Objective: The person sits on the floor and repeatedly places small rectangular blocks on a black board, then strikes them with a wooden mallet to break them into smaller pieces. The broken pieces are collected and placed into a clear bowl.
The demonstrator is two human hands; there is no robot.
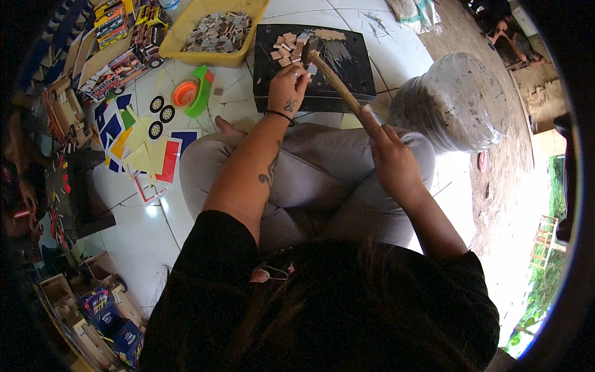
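My right hand (395,158) is closed round the wooden handle of a hammer (339,87). The hammer's dark head is over a black block-like work surface (347,93), close to my left fingertips. With its fingers pinched, my left hand (290,85) holds a small grey square piece (312,69) on that surface. Just beyond my left hand lies a loose pile of small tan and grey wooden squares (287,48). Thin nails (338,54) are spread to the right of the hammer head. Whether a nail stands under the hammer is too small to tell.
A yellow basin (166,49) of small squares stands at the back. To the left are an orange roll in a green holder (203,93), toy wheels (167,113), coloured sheets (167,158) and toy trucks (127,68). A large wrapped cylinder (449,105) stands right. Other people sit at both edges.
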